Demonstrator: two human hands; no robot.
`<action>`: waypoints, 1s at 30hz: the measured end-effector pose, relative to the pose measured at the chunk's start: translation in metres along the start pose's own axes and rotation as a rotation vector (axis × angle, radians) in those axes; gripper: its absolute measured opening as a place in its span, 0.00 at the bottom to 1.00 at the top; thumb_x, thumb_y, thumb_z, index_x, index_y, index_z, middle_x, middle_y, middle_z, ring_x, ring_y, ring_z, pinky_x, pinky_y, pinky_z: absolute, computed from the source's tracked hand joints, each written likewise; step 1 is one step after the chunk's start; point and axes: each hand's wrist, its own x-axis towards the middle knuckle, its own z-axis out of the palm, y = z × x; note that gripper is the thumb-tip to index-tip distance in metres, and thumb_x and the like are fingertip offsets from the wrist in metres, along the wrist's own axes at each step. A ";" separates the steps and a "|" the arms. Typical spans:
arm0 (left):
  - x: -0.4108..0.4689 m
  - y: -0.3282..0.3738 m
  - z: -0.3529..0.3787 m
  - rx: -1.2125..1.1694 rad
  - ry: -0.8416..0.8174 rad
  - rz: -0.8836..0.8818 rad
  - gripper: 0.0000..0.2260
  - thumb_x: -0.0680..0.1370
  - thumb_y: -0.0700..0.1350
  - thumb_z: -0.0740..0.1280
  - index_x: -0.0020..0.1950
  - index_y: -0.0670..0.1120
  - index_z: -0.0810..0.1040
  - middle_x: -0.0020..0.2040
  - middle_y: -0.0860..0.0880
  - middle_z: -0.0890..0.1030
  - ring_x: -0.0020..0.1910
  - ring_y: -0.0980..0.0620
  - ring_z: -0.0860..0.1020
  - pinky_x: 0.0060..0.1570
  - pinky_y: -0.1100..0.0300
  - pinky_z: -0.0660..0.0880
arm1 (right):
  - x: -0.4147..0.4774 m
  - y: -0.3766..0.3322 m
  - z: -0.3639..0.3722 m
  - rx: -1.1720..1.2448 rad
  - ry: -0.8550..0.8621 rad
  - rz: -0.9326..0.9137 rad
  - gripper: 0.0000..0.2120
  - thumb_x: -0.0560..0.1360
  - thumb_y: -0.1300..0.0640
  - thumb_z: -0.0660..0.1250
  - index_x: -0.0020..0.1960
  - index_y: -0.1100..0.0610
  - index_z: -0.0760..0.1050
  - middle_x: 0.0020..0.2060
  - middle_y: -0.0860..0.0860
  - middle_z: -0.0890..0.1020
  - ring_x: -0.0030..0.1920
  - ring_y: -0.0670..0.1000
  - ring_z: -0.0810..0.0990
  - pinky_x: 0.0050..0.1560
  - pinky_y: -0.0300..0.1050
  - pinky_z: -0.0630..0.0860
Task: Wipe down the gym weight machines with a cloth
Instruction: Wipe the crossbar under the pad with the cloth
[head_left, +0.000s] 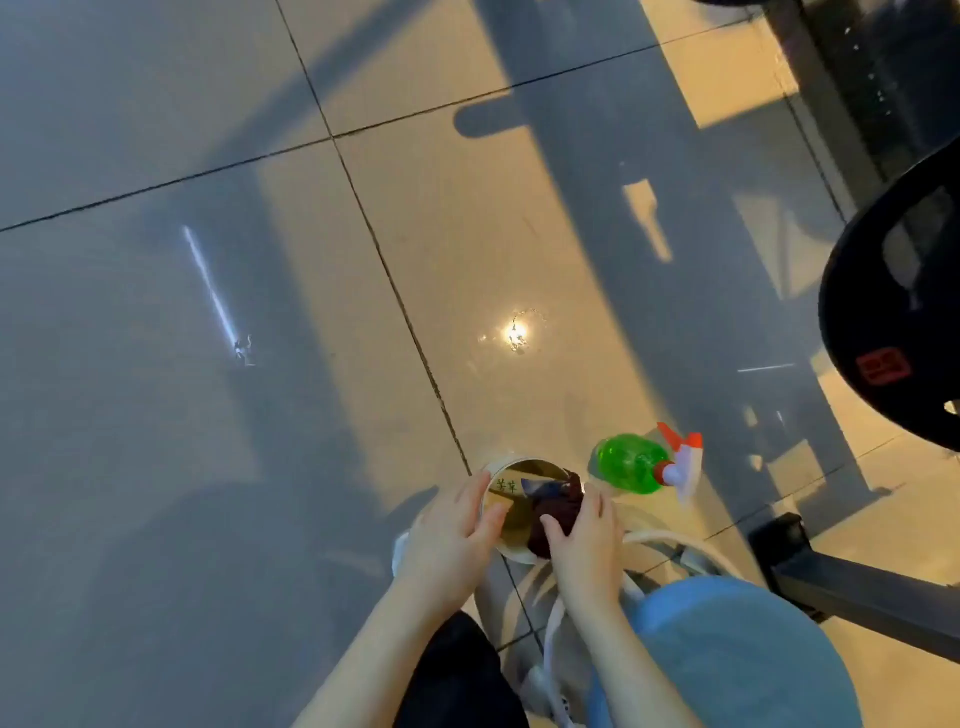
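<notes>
Glossy floor tiles (260, 364) carry a round metal basin (524, 460); left grip (452, 525) clasps its rim, right grip (582, 535) pinches the dark red cloth (558, 506) inside, green spray bottle (631, 465) just beside.

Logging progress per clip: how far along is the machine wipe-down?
No wiping is visible yet. In hand: the right hand grips a dark red cloth in a small round bowl, which the left hand holds at the rim. A green plastic spray bottle is beside it. Left: wiping the black machine part at right.
</notes>
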 end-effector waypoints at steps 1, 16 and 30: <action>0.000 0.000 0.000 -0.021 -0.003 0.002 0.22 0.82 0.57 0.54 0.76 0.56 0.59 0.74 0.56 0.65 0.72 0.57 0.62 0.72 0.54 0.60 | 0.005 0.000 0.000 0.009 0.010 0.015 0.24 0.76 0.54 0.69 0.69 0.58 0.68 0.65 0.56 0.73 0.66 0.57 0.71 0.64 0.50 0.70; -0.057 0.061 -0.023 -0.109 -0.071 -0.047 0.19 0.82 0.57 0.53 0.71 0.57 0.68 0.67 0.60 0.72 0.66 0.61 0.68 0.70 0.54 0.63 | -0.076 0.003 -0.111 0.378 0.015 0.047 0.16 0.76 0.58 0.69 0.64 0.53 0.76 0.50 0.49 0.83 0.52 0.50 0.80 0.51 0.44 0.75; -0.222 0.231 -0.108 -0.255 -0.054 0.225 0.13 0.83 0.50 0.55 0.66 0.51 0.71 0.64 0.53 0.74 0.60 0.58 0.72 0.60 0.62 0.64 | -0.271 -0.055 -0.329 0.768 0.301 -0.060 0.10 0.77 0.61 0.69 0.51 0.47 0.75 0.42 0.37 0.79 0.44 0.30 0.77 0.40 0.23 0.71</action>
